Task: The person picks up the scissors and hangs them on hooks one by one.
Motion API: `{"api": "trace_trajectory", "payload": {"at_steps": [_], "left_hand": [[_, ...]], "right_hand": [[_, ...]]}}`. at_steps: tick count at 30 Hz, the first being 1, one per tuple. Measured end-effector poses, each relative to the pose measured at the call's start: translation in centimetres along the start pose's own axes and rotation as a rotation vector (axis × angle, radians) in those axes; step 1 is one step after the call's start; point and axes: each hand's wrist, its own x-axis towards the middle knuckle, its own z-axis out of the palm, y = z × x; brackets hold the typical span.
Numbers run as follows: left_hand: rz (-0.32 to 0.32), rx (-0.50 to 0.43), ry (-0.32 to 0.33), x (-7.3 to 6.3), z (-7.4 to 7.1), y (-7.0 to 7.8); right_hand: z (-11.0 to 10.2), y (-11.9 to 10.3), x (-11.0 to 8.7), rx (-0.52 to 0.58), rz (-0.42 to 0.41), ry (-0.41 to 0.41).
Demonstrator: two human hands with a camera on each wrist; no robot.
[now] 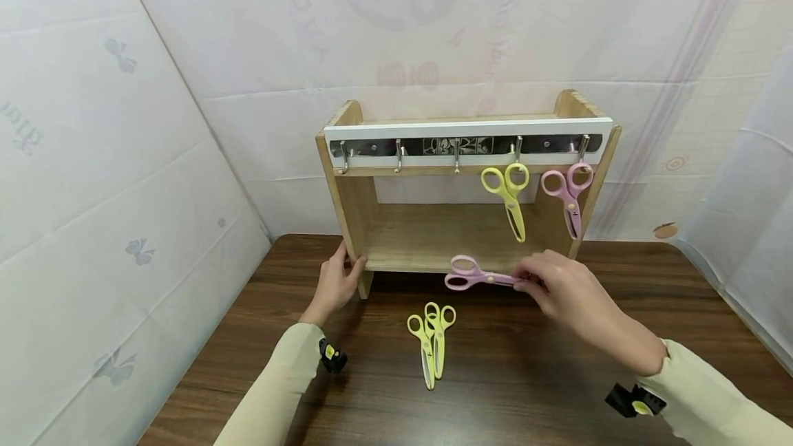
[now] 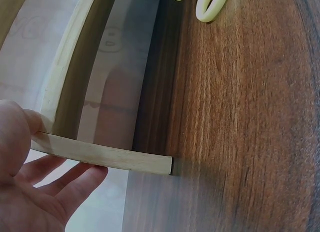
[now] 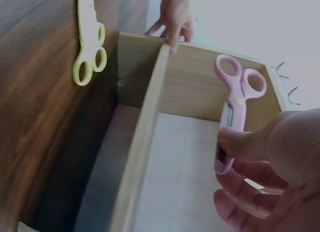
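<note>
Pink scissors point(image 1: 473, 275) are pinched by the blade end between the thumb and fingers of my right hand point(image 1: 566, 294), in front of the shelf's lower board. In the right wrist view the handle loops of these pink scissors point(image 3: 237, 99) point away from the hand. My left hand point(image 1: 334, 282) holds the lower left side of the wooden shelf point(image 1: 347, 205), thumb in front and fingers on the outer face. Yellow scissors point(image 1: 509, 199) and another pair of pink scissors point(image 1: 568, 198) hang from the two rightmost hooks. Two yellow pairs of scissors point(image 1: 431, 346) overlap on the table.
A white rail point(image 1: 372, 133) with several metal hooks runs along the shelf's upper front. The shelf stands on a dark wood-grain table point(image 1: 495, 391). White printed sheeting point(image 1: 279, 54) covers the walls behind and to the left.
</note>
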Motion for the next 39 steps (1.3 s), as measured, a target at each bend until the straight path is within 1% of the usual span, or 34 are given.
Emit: {"api": "trace_trajectory", "payload": {"at_steps": [7,10,17,26,31,39], "left_hand": [[-0.012,-0.006,-0.002,0.0,-0.1,-0.1],[-0.012,-0.005,0.0,-0.1,-0.1,-0.1],[-0.005,-0.009,0.002,-0.1,0.0,-0.2],[-0.006,-0.005,0.011,-0.1,0.0,-0.1],[-0.003,-0.003,0.012,-0.1,0.0,0.0],[-0.005,-0.017,0.008,-0.1,0.0,0.2]], "right_hand": [[-0.7,0.0,2.1,0.068,0.005,0.114],[-0.9,-0.2,2.9,0.074,0.004,0.158],[-1.1,-0.4,4.3,0.104,0.032,0.231],[-1.0,-0.5,5.3,0.135,0.072,0.262],[-0.9,-0.6,5.6,0.141,0.101,0.265],[-0.7,-0.7,5.8,0.15,0.125,0.26]]}}
